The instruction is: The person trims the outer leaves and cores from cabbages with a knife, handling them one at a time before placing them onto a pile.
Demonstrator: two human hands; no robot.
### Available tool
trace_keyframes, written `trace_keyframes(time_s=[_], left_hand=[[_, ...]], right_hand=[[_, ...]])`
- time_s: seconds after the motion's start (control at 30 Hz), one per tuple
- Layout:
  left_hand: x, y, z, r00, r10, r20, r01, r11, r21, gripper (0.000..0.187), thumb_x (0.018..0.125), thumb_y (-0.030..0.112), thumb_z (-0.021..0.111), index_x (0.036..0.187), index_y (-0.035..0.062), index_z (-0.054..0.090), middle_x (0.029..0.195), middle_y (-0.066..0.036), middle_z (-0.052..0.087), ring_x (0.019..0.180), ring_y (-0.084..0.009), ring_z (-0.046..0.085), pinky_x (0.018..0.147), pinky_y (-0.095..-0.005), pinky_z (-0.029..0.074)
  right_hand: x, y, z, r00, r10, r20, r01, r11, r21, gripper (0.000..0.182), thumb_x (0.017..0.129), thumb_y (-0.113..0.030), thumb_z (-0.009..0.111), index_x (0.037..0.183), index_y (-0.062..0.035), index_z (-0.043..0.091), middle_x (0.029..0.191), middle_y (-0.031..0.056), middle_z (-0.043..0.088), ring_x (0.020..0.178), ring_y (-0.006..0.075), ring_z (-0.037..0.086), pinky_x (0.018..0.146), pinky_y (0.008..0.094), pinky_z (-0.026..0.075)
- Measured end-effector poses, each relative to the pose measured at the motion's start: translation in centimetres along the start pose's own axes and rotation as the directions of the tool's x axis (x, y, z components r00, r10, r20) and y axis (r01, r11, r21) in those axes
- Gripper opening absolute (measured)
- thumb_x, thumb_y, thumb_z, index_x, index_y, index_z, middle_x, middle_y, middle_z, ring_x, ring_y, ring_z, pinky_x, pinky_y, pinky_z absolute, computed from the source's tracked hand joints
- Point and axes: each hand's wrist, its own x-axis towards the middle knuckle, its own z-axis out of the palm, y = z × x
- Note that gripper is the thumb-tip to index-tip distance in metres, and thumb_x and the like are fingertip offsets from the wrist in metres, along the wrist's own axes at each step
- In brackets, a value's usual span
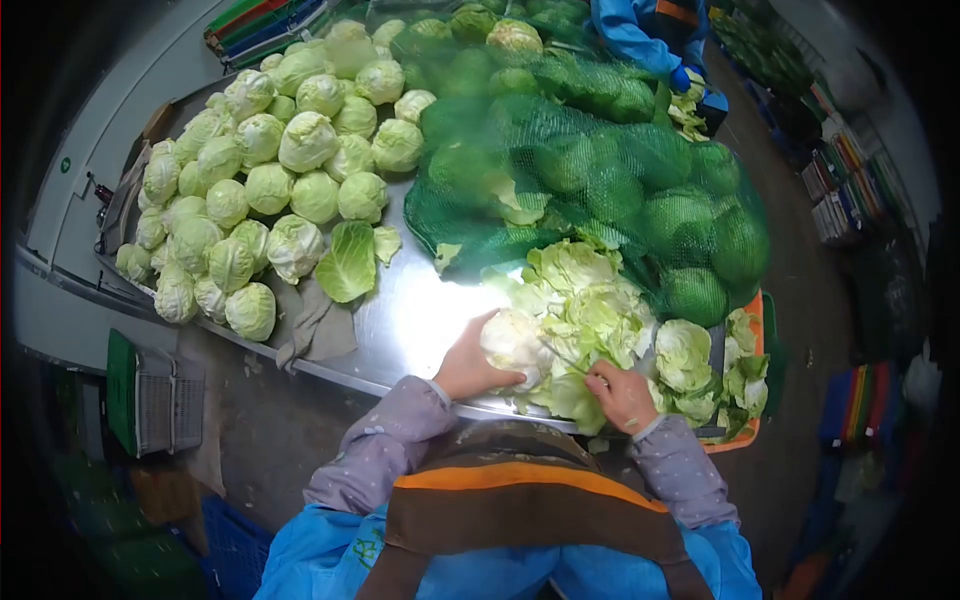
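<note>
My left hand (468, 365) grips a pale cabbage head (512, 342) at the near edge of the steel table (410, 320). My right hand (622, 395) is closed around a thin knife handle, its blade reaching toward the cabbage base. Loose green outer leaves (585, 300) lie heaped just behind and around both hands. A large pile of trimmed cabbages (270, 170) covers the table's left side.
Green net sacks of cabbages (590, 170) fill the table's back right. An orange crate (752, 330) with leaves sits at the right edge. Another person in blue (650, 35) works at the far end. A grey crate (155, 395) stands on the floor at left.
</note>
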Motion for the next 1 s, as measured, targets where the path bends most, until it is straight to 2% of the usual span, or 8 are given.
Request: trace_keyframes(time_s=[0.27, 0.33, 0.43, 0.6, 0.7, 0.77, 0.87, 1.0], left_hand=[[0.3, -0.2, -0.4, 0.997, -0.044, 0.069, 0.051, 0.994, -0.099, 0.103, 0.055, 0.032, 0.087, 0.137, 0.0018, 0.032, 0.129, -0.022, 0.044, 0.121, -0.0307, 0.045, 0.102, -0.0371, 0.036], [-0.2, -1.1, 0.0, 0.999, 0.013, 0.038, -0.010, 0.996, -0.089, 0.103, 0.055, 0.032, 0.087, 0.136, 0.0020, 0.032, 0.129, -0.023, 0.044, 0.121, -0.0310, 0.045, 0.102, -0.0373, 0.036], [0.3, -0.9, -0.4, 0.996, -0.027, 0.086, 0.038, 0.991, -0.131, 0.103, 0.055, 0.032, 0.087, 0.136, 0.0015, 0.032, 0.130, -0.023, 0.043, 0.122, -0.0311, 0.044, 0.103, -0.0375, 0.035], [0.2, -0.7, -0.5, 0.993, 0.022, 0.116, -0.021, 1.000, -0.014, 0.104, 0.055, 0.024, 0.088, 0.138, 0.0039, 0.028, 0.127, -0.020, 0.046, 0.118, -0.0274, 0.047, 0.101, -0.0360, 0.038], [0.8, -1.2, -3.0, 0.973, 0.012, 0.229, 0.009, 0.996, -0.090, 0.108, 0.054, 0.024, 0.088, 0.139, 0.0047, 0.025, 0.127, -0.020, 0.045, 0.118, -0.0281, 0.047, 0.102, -0.0361, 0.037], [-0.1, -2.3, -3.7, 0.948, -0.023, 0.316, 0.089, 0.976, -0.197, 0.110, 0.054, 0.024, 0.088, 0.140, 0.0049, 0.023, 0.127, -0.020, 0.045, 0.117, -0.0292, 0.047, 0.102, -0.0362, 0.037], [-1.8, -1.4, -2.5, 0.992, -0.035, -0.123, 0.064, 0.970, 0.236, 0.112, 0.049, 0.038, 0.089, 0.136, 0.0010, 0.029, 0.126, -0.019, 0.044, 0.125, -0.0297, 0.038, 0.104, -0.0395, 0.033], [-1.8, -2.6, -3.1, 0.959, -0.139, -0.248, 0.174, 0.977, 0.127, 0.099, 0.054, 0.033, 0.089, 0.131, 0.0014, 0.035, 0.122, -0.017, 0.048, 0.120, -0.0253, 0.044, 0.101, -0.0385, 0.038]], right_hand=[[3.7, 8.0, 5.2, 0.931, 0.270, -0.246, -0.287, 0.957, -0.035, 0.038, 0.093, -0.036, 0.045, 0.074, -0.0053, 0.057, 0.058, 0.0151, 0.057, 0.057, 0.0323, 0.060, 0.053, 0.0438, 0.044], [3.3, 6.3, 2.9, 0.817, 0.564, 0.117, -0.486, 0.566, 0.666, 0.041, 0.094, -0.037, 0.042, 0.076, -0.0037, 0.055, 0.052, 0.0109, 0.052, 0.052, 0.0240, 0.057, 0.051, 0.0404, 0.043], [2.7, 1.5, 3.4, 0.993, 0.030, -0.112, 0.018, 0.915, 0.404, 0.029, 0.085, -0.032, 0.063, 0.091, -0.0041, 0.057, 0.063, 0.0062, 0.054, 0.059, 0.0194, 0.054, 0.060, 0.0312, 0.045], [9.1, -1.3, 4.6, 0.942, -0.165, -0.294, 0.249, 0.928, 0.276, 0.040, 0.074, -0.032, 0.073, 0.101, -0.0042, 0.063, 0.069, 0.0107, 0.060, 0.059, 0.0199, 0.054, 0.064, 0.0311, 0.047], [11.7, 1.9, 5.1, 0.968, 0.252, -0.001, -0.238, 0.916, 0.323, 0.032, 0.073, -0.030, 0.072, 0.091, -0.0032, 0.067, 0.064, 0.0134, 0.061, 0.057, 0.0246, 0.058, 0.061, 0.0336, 0.049], [11.0, 1.2, 6.0, 0.956, 0.263, -0.131, -0.219, 0.935, 0.277, 0.029, 0.074, -0.029, 0.071, 0.084, -0.0025, 0.067, 0.063, 0.0145, 0.062, 0.058, 0.0274, 0.060, 0.060, 0.0353, 0.049], [10.1, -1.2, 7.3, 0.933, 0.179, -0.311, -0.121, 0.973, 0.197, 0.026, 0.075, -0.026, 0.068, 0.080, -0.0012, 0.066, 0.066, 0.0184, 0.063, 0.063, 0.0352, 0.063, 0.060, 0.0412, 0.050], [10.4, 3.2, 8.0, 0.928, 0.325, -0.183, -0.331, 0.944, 0.000, 0.029, 0.076, -0.024, 0.068, 0.092, -0.0003, 0.065, 0.083, 0.0200, 0.065, 0.075, 0.0373, 0.063, 0.067, 0.0429, 0.051]])
